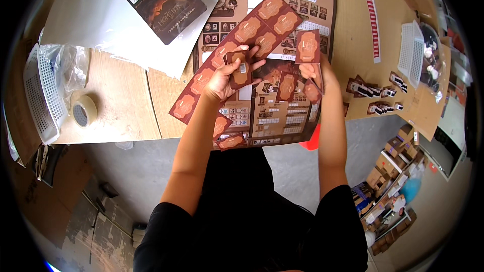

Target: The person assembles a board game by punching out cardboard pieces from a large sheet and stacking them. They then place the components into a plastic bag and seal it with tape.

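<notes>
My left hand (pixel 221 81) is closed round a small stack of dark red cards (pixel 240 73), with a white barcode label on the top one. On the right, my right hand (pixel 326 74) grips a folded strip of red-brown cards (pixel 308 46) with ornate orange panels. Beneath my left hand, a long sheet of the same cards (pixel 247 29) lies slantwise over a large brown printed poster (pixel 282 126). Between my hands a loose card (pixel 287 86) rests on the poster. Another loose card (pixel 231 141) lies at the poster's near edge.
A dark printed packet (pixel 164 12) lies on white sheeting (pixel 75 15) at the far left. Nearer are a tape roll (pixel 84 111) and a white basket (pixel 43 98). On the right are a red-and-white strip (pixel 372 25), small black-and-white pieces (pixel 365 89) and another basket (pixel 411 53).
</notes>
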`<state>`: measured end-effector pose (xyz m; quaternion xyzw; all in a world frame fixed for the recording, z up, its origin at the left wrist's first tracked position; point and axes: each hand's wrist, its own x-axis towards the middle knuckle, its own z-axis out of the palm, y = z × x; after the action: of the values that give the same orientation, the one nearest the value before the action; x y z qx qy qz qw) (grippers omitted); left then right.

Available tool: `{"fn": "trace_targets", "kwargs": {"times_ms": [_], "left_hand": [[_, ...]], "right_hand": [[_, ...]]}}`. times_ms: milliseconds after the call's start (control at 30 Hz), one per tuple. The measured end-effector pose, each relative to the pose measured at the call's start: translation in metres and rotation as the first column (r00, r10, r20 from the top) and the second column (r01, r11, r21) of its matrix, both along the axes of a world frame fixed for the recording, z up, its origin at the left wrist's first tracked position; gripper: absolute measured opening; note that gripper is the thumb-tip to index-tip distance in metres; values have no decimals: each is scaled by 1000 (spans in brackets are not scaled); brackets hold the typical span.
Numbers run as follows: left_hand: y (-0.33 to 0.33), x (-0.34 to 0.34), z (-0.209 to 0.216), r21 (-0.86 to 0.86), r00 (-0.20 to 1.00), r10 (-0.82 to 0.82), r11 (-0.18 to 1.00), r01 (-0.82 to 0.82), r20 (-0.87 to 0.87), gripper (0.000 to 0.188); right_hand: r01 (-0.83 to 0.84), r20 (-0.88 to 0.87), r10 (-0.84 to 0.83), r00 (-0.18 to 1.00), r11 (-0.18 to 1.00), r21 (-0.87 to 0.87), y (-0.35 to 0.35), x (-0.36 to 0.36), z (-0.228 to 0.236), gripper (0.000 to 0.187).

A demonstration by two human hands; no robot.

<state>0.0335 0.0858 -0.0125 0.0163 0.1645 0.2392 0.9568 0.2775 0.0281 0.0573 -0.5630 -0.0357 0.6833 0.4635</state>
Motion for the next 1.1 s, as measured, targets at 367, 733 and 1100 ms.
{"fn": "trace_targets", "kwargs": {"times_ms": [367,733,1100], "left_hand": [[-24,5,44,74,945,171,985,-156,-280,43],[-3,-26,44,-27,883,426,898,-439,-196,23],[-52,-6,77,124,956,88,991,-55,-281,39]], "right_hand": [[-400,964,264,-18,882,-249,-15,-141,13,31],[-174,714,10,700,972,157,-44,-124,29,30],[-70,938,-246,246,960,270,-13,-154,-5,22]]}}
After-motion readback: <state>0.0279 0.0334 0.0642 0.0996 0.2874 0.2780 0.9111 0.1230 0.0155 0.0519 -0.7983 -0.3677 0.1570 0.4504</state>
